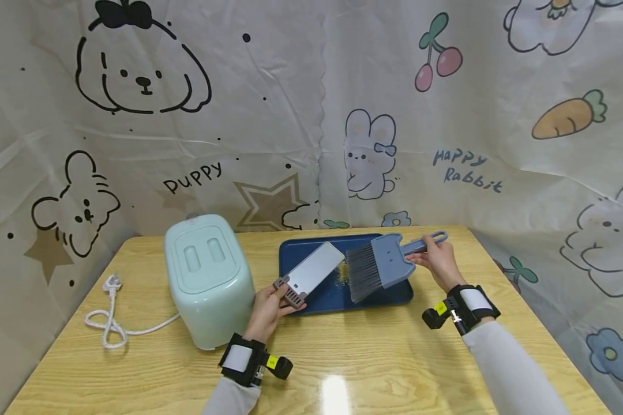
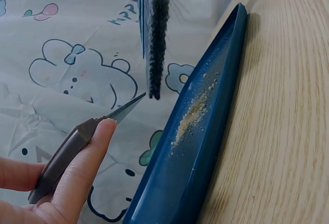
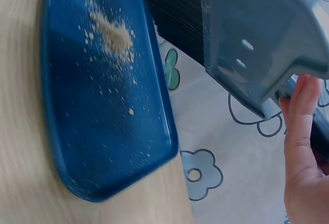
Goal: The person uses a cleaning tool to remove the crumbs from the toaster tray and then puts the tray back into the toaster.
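Observation:
My left hand [image 1: 266,311] pinches the grey-brown slotted end of a flat silver crumb tray [image 1: 315,270], thumb on top. The tray is held tilted above a dark blue tray [image 1: 291,253]. In the left wrist view the crumb tray [image 2: 126,108] shows edge-on. My right hand [image 1: 440,262] grips the handle of a blue-grey hand brush [image 1: 391,262] with dark bristles, raised over the right part of the blue tray. A small heap of pale crumbs [image 3: 115,36] lies scattered on the blue tray, between the crumb tray and the bristles in the head view.
A mint-green toaster [image 1: 210,282] with a closed lid stands left of the blue tray, close to my left hand. Its white cord and plug [image 1: 112,283] lie on the wooden table [image 1: 150,374] at the left. A printed curtain [image 1: 270,115] hangs behind the table.

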The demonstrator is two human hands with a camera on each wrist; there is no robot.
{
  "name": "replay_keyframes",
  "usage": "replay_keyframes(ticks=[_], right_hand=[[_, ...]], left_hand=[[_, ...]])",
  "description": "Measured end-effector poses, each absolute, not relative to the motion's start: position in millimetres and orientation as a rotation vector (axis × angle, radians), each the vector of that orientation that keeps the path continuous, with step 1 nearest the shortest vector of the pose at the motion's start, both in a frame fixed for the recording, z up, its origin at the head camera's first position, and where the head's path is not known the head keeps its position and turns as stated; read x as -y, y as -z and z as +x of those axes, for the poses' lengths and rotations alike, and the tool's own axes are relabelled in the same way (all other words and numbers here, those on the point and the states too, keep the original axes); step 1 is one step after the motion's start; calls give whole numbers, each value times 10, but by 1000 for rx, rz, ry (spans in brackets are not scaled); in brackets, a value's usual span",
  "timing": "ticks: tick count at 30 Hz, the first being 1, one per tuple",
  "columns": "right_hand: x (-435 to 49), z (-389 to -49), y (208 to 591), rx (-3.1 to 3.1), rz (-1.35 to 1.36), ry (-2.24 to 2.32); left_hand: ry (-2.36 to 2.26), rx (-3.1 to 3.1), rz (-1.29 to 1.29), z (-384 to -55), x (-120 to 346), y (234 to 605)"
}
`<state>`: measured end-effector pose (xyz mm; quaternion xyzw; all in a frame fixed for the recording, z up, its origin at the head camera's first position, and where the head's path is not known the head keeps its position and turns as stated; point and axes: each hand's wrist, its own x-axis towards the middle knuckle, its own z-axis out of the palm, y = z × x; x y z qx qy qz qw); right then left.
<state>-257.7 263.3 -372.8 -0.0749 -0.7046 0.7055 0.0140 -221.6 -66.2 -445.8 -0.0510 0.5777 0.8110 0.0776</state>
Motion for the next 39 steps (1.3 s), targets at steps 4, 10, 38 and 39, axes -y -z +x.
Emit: replay_keyframes(ticks=[4, 10, 38, 39], right_hand=[[-2707, -2468, 3818, 2015, -250, -2335], [-3246, -2561, 4459, 1760, -222, -2428], [-3605, -2339, 5084, 1377, -745, -2282], [-3609, -2357, 5086, 1506, -768, -2188]], left_hand=[[-2438, -1716, -146, -2208, 652, 4475], [-2450, -1697, -147, -2190, 657, 4492], [-2433, -1701, -72, -2307, 702, 4808], [-2429, -1702, -99, -2283, 690, 4752]])
